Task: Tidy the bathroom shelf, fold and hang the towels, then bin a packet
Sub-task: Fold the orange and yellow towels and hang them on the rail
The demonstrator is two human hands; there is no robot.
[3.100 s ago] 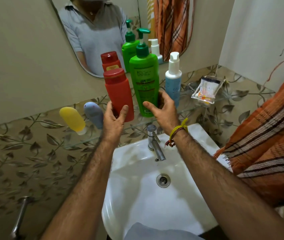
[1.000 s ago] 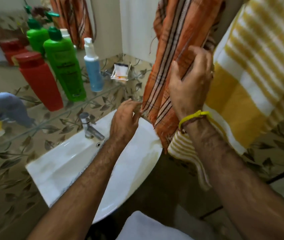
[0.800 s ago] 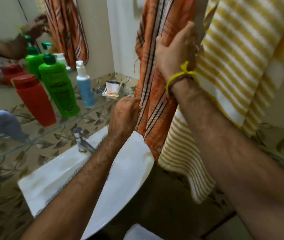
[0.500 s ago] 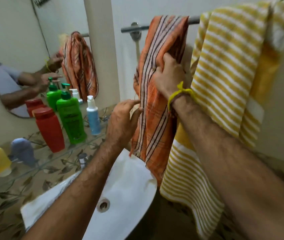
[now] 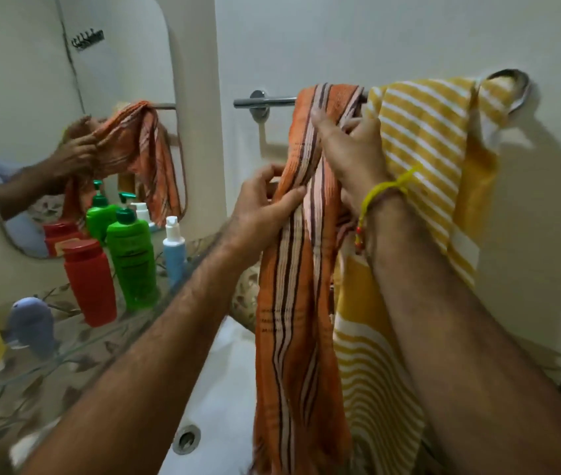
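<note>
Towel rail (image 5: 272, 102) fixed on wall, upper centre. Two towels over rail: striped towel (image 5: 292, 303) toward rail's left end, second towel (image 5: 426, 138) just beside it, reaching rail's right end.
Left hand (image 5: 265, 207) on left edge of striped towel, below rail. Right hand (image 5: 351, 149) on same towel near rail, between both towels.
Glass shelf (image 5: 76, 341) on left wall under mirror (image 5: 66, 97). Four bottles upright toward shelf's far end; two containers (image 5: 30, 323) toward near end.
Sink (image 5: 220, 389) below shelf, left of hanging towels.
</note>
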